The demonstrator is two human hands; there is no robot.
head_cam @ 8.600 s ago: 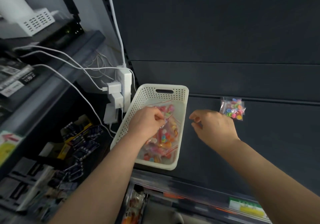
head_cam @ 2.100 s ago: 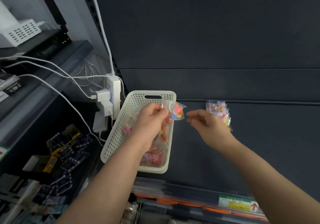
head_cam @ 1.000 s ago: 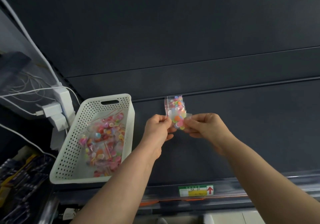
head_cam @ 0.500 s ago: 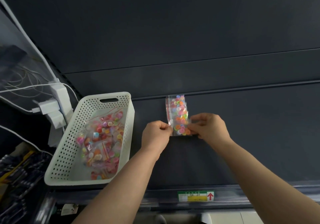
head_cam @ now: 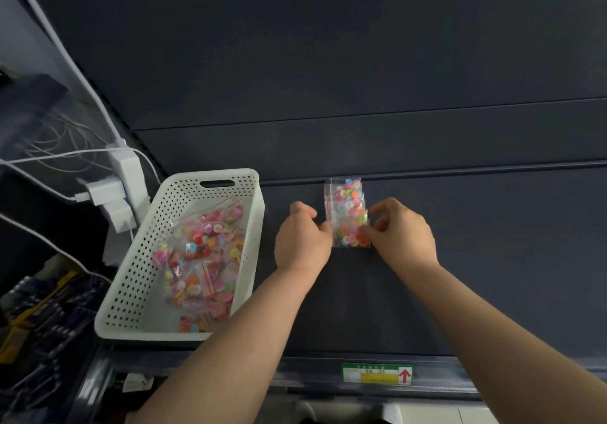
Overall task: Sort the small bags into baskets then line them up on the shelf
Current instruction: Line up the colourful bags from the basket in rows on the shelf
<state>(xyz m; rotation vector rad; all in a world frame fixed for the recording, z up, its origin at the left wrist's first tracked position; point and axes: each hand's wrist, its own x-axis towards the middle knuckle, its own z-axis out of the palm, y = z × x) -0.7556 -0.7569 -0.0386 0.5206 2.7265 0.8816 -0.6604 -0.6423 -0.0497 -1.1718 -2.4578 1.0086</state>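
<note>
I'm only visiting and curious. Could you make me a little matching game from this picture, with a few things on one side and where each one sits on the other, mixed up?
Things
1. white perforated plastic basket
2. row of small clear bags of colourful buttons
3. green-and-yellow label with a red arrow
4. white power strip with plugs

Places
A. on the dark shelf, at its front edge
B. between the left hand and right hand
C. on the upright left of the basket
D. on the shelf, left of both hands, loose bags inside

Pairs: 1-D, 2-B, 3-A, 4-C
</note>
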